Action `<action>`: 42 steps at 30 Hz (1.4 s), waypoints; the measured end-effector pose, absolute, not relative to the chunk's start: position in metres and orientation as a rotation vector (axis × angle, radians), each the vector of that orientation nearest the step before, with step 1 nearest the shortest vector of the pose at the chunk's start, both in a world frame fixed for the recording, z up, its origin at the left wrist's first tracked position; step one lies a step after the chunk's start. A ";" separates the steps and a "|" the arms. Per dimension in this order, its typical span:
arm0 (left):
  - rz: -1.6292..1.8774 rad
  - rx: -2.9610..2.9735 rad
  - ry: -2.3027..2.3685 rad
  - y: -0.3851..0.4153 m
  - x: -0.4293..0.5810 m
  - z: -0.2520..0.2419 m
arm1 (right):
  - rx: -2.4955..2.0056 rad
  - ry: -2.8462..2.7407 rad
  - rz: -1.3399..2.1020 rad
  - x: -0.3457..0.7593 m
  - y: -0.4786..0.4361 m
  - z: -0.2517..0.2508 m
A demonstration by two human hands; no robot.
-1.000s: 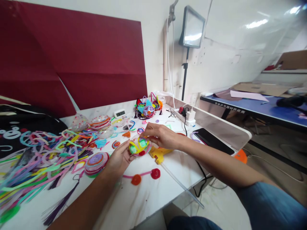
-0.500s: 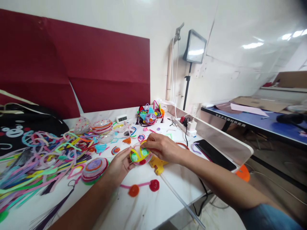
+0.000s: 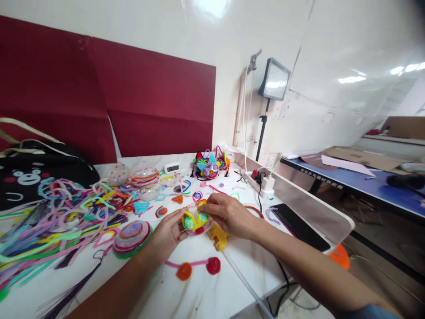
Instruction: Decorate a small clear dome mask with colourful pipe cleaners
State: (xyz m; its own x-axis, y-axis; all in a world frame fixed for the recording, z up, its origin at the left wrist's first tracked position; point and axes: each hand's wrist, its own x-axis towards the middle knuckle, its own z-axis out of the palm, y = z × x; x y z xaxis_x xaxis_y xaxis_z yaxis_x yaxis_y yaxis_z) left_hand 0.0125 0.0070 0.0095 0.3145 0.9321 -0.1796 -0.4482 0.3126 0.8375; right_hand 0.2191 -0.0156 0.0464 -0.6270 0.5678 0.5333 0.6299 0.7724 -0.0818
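My left hand (image 3: pixel 169 234) grips the left side of a small clear ball (image 3: pixel 195 221) decorated with yellow, green and red pipe cleaners. My right hand (image 3: pixel 229 215) has its fingertips pinched at the ball's upper right, on the yellow pipe cleaner; the fingers partly hide that spot. A yellow glue gun (image 3: pixel 219 238) lies just beneath my right hand, with a long clear glue stick (image 3: pixel 244 279) reaching toward the table's front edge. Nearer me, a pink pipe-cleaner strip carries an orange coil (image 3: pixel 183 271) and a red coil (image 3: pixel 213 265).
Left of my hands sit a striped pipe-cleaner dome (image 3: pixel 132 238) and a heap of loose pipe cleaners (image 3: pixel 79 217). Finished-looking colourful balls (image 3: pixel 210 167) stand at the back near a white timer (image 3: pixel 171 168). A phone (image 3: pixel 299 227) and a power strip (image 3: pixel 264 188) are on the right.
The view has shifted, so the scene sits slightly lower and further right. Both hands stay on the ball, and my right fingertips remain pinched at its upper right.
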 end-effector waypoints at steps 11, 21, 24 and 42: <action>1.039 0.738 0.741 0.010 0.012 0.006 | -0.893 -2.405 -0.110 0.219 -0.019 0.047; 1.030 0.709 0.701 0.008 0.011 0.006 | -0.818 -2.412 -0.055 0.220 -0.015 0.048; 1.035 0.703 0.688 0.007 0.011 0.006 | -0.818 -2.420 -0.056 0.220 -0.015 0.048; 1.035 0.702 0.791 0.008 0.012 0.009 | -0.827 -2.431 -0.020 0.218 -0.012 0.051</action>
State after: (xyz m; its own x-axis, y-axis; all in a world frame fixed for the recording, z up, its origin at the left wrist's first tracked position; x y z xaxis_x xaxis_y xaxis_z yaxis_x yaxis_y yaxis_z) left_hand 0.0122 0.0082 0.0087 0.2956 0.9270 -0.2309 -0.4655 0.3509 0.8125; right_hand 0.2181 -0.0121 0.0506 -0.6490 0.5565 0.5187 0.5649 0.8092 -0.1614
